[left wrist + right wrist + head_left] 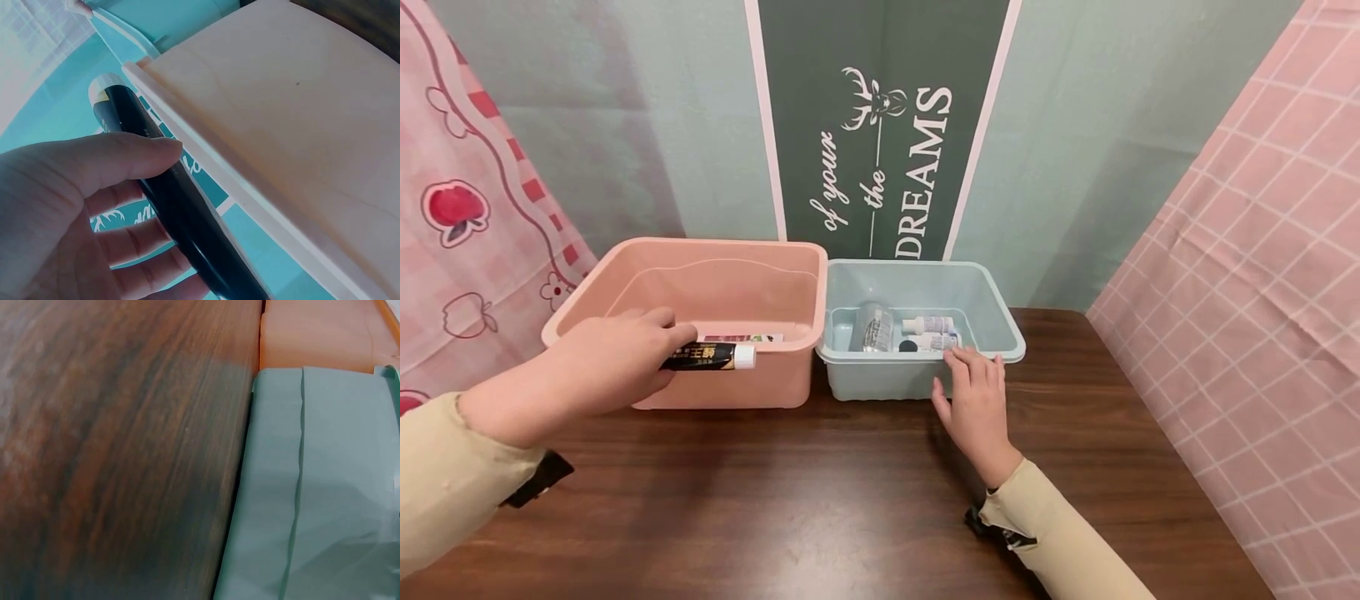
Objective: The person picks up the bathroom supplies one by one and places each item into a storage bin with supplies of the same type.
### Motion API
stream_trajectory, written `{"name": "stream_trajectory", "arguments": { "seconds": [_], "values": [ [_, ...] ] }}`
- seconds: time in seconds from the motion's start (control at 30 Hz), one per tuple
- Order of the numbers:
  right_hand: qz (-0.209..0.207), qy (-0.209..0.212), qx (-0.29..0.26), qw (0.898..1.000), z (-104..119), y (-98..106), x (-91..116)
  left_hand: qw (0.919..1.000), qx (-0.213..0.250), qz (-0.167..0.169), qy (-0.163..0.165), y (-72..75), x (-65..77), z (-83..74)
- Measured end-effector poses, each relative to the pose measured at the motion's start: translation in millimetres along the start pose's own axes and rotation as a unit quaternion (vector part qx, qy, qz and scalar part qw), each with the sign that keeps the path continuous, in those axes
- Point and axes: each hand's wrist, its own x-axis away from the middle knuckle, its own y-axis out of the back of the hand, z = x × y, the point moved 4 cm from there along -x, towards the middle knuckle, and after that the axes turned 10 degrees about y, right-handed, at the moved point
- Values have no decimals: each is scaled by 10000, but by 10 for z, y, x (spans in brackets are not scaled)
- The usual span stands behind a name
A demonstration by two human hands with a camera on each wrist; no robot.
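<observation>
My left hand grips a black tube with a white cap just over the front rim of the pink bin. In the left wrist view the thumb lies across the tube, with the fingers behind it. A flat pack with pink on it lies inside that bin, partly hidden by the rim. My right hand rests its fingertips on the front rim of the light blue bin. Inside the blue bin are a clear bottle and two small white bottles, one with a black cap.
The two bins stand side by side on a dark wooden table. Behind them hangs a green cloth with lettering. Pink patterned cloths close off the left and right sides.
</observation>
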Motion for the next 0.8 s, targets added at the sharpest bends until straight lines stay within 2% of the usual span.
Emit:
{"name": "stream_trajectory", "arguments": {
  "seconds": [0.37,0.8],
  "values": [
    [135,-87,-20,9999,-9,-7,1,9996,90,244,-77,50,-118,55],
    [128,-69,-14,9999,-12,-4,-18,9970,59,739,-226,20,-240,89]
  ]
}}
